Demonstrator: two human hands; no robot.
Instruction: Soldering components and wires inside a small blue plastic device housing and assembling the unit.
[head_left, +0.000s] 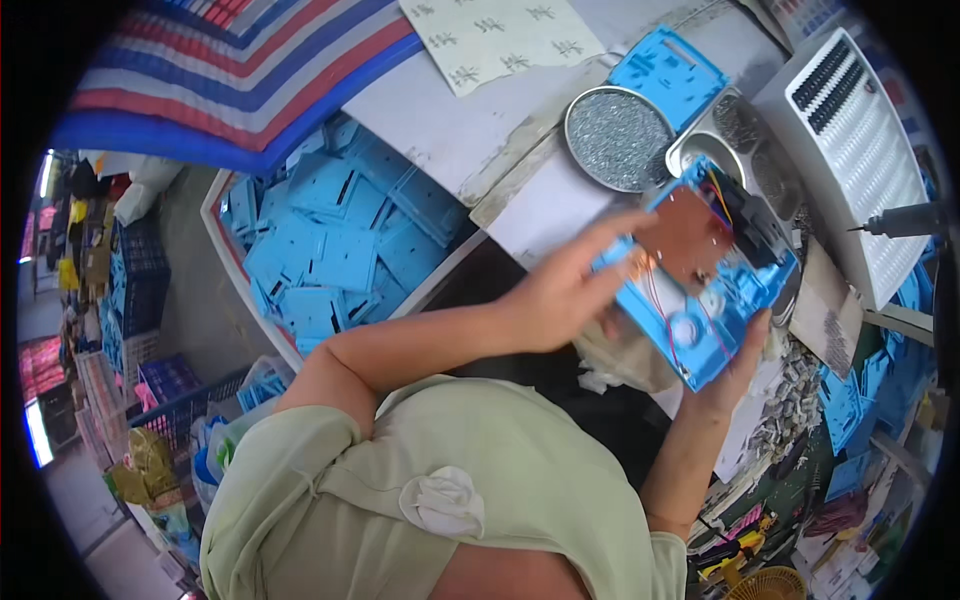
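My right hand (738, 372) grips the lower right side of a light blue plastic casing (668, 325), held tilted above the bench. A brown circuit board (682, 238) lies at the casing's upper part, with thin red wires running down from it. Black parts and yellow wires (738, 205) show at its far right. My left hand (570, 285) is at the casing's left edge, its fingers stretched out and apart, slightly blurred. Its fingertips are close to the board's left corner; whether they touch it I cannot tell.
A round metal dish of small screws (620, 138) and further metal bowls (706, 150) stand beyond the casing. A white ribbed tray (862, 150) is at the right, near a dark pen-shaped tool (900, 220). Many blue plates (335, 235) fill a bin at left.
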